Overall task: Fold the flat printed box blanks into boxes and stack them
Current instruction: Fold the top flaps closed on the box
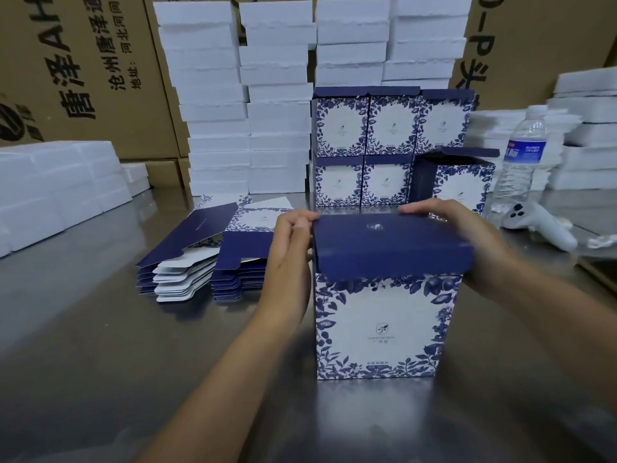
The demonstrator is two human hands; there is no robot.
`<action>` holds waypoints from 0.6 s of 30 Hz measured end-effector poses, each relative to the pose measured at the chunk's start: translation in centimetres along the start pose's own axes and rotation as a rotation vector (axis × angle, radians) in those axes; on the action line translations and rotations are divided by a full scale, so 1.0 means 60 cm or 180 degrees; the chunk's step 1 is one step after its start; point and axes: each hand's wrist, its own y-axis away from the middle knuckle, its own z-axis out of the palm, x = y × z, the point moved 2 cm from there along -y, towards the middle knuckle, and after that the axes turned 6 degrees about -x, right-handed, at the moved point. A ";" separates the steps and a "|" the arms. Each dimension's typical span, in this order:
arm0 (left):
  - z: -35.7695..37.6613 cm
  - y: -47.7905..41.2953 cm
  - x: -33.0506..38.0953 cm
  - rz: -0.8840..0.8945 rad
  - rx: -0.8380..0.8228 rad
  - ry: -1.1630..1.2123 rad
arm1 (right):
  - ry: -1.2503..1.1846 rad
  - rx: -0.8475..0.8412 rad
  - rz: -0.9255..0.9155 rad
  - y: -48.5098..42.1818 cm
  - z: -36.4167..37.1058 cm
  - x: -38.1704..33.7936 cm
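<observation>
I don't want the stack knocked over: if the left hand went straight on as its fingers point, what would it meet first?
Probably the finished stack's bottom-left box: the left hand, gripping the near box lid, points forward and slightly right toward it. Depth is unclear.

both hands (293, 248) gripping upright box (380, 329), lid (390, 245) down

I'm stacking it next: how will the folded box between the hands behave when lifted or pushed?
Probably light: the box is thin printed card, like the flat blanks. Its lid, held by the left hand and right hand, likely flexes if squeezed. Taller than wide, it may tip if pushed high.
</observation>
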 end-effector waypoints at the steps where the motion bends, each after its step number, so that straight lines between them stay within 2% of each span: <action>1: 0.000 0.000 -0.001 -0.0058 0.0013 0.0079 | 0.0251 0.0042 0.0040 -0.003 -0.002 -0.004; 4: -0.001 -0.003 0.000 -0.0106 0.0014 0.0088 | 0.0965 0.0288 0.0080 -0.019 -0.002 -0.025; 6: -0.004 -0.005 -0.001 -0.0149 -0.0012 0.0084 | 0.1215 0.0232 0.0122 -0.027 0.008 -0.037; 14: -0.003 -0.007 -0.001 -0.0236 -0.0064 0.0170 | 0.1806 -0.0282 0.0158 -0.038 0.056 -0.047; 18: -0.008 -0.009 0.003 -0.0312 -0.0055 0.0262 | 0.1757 -0.0326 0.0115 -0.035 0.057 -0.044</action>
